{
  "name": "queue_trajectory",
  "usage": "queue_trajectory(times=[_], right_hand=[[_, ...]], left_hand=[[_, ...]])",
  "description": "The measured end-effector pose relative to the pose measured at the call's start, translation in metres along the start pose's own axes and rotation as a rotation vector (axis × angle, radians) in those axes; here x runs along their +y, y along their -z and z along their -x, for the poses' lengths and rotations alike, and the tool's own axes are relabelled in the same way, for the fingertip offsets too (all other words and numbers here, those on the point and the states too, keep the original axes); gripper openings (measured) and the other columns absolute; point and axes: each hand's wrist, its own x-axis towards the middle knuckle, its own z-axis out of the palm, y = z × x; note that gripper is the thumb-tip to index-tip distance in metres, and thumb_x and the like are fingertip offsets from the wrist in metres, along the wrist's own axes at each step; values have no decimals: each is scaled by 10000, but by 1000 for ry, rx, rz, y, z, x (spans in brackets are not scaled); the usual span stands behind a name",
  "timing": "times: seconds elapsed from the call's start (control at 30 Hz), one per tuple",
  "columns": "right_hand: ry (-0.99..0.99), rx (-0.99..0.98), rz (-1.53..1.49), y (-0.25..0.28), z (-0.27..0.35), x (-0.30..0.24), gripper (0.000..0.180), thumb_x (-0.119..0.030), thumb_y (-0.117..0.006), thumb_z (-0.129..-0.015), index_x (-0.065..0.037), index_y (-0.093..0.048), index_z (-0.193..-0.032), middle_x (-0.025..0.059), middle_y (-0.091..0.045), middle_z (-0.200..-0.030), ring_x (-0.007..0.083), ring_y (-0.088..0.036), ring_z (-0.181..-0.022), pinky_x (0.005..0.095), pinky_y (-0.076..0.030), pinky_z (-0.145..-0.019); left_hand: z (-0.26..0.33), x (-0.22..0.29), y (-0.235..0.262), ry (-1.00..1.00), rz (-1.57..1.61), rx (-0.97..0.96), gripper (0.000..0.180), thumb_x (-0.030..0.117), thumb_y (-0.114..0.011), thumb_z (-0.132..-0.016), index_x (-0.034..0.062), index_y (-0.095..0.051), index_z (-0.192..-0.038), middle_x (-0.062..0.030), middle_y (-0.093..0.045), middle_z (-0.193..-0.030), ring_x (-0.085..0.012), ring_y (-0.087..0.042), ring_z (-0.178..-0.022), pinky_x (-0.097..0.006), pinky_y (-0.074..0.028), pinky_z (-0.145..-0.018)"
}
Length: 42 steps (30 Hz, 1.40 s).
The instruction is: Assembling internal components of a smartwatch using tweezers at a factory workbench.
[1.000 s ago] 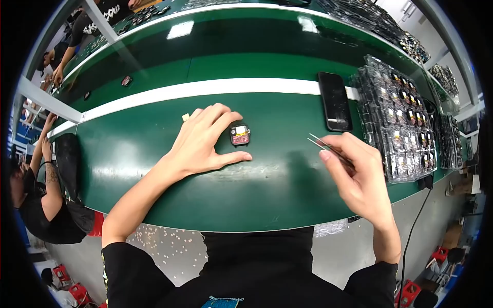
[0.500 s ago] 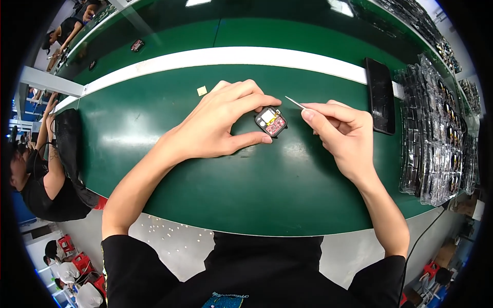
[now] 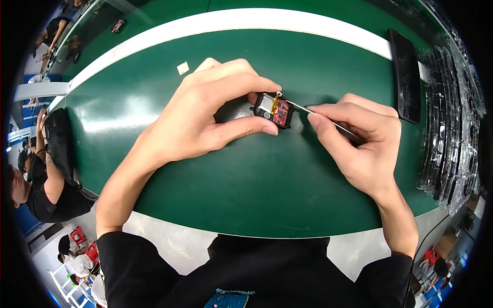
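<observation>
A small black square electronic device (image 3: pixel 282 114) lies open-faced, showing a red circuit board, a silver cell and yellow tape. My left hand (image 3: pixel 208 105) is closed on it, forefinger at its top edge and thumb at its lower edge. In my right hand (image 3: pixel 362 141) is a slim pointed metal tool (image 3: pixel 336 126) with a dark body, pinched between thumb and forefinger. The tool's silver tip is at the device's upper right edge, next to a small white connector (image 3: pixel 279 94). Whether tip and connector touch, I cannot tell.
The green table (image 3: pixel 246 190) has a white rail (image 3: pixel 231 19) across its far side. A pale square piece (image 3: pixel 183 68) lies beyond my left hand. At right are a black tray-like slab (image 3: pixel 404 77) and stacked clear plastic trays (image 3: pixel 447 128). A co-worker (image 3: pixel 46 179) sits at left.
My right hand has brought the tool's tip to the device's edge; before, it was held apart. More of the tool's dark body shows. The view has shifted, and the device is tilted differently.
</observation>
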Motion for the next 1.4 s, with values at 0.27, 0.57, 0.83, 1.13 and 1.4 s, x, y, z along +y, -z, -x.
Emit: queue_trajectory(times=[0.27,0.57,0.83,1.13,1.4], right_hand=[[16,-44,55,-6,-4,-3,106,47,-836,-901,37,-854,-1005,11,-646,-688,36,-480,-560,247,-296,-510],[26,-31,56,-6,-4,-2,127,48,-846,-895,33,-857,-1020,5,-629,-686,31,-468,-548,246,-292,-503],[190,56,171,-8,2,1,239,88,-881,-836,16,-867,-1063,8,-634,-704,38,-465,-530,253,-311,-495],[283,66,214,-13,-1,6,199,89,-872,-870,30,-860,-1060,23,-648,-705,68,-496,-550,265,-351,-512],[54,-42,48,-6,-2,-6,144,45,-862,-914,24,-870,-1056,10,-653,-695,42,-489,-574,253,-302,-522]], left_hand=[[-1,-4,1,-16,-38,4,553,255,-992,-757,81,-814,-1252,-29,-723,-962,-173,-580,-770,-333,-401,-736],[-2,1,4,33,-46,-6,569,229,-995,-730,76,-823,-1250,-23,-704,-896,-159,-488,-730,-333,-375,-722],[-3,1,0,5,-48,32,542,199,-993,-732,70,-826,-1232,-17,-686,-877,-151,-458,-719,-321,-355,-691],[-2,-3,5,2,-41,5,562,212,-1000,-720,68,-821,-1234,-23,-717,-928,-154,-457,-721,-322,-373,-698],[-3,-13,16,42,152,-116,597,235,-1005,-732,36,-817,-1263,-50,-772,-1061,-150,-493,-766,-302,-399,-723]])
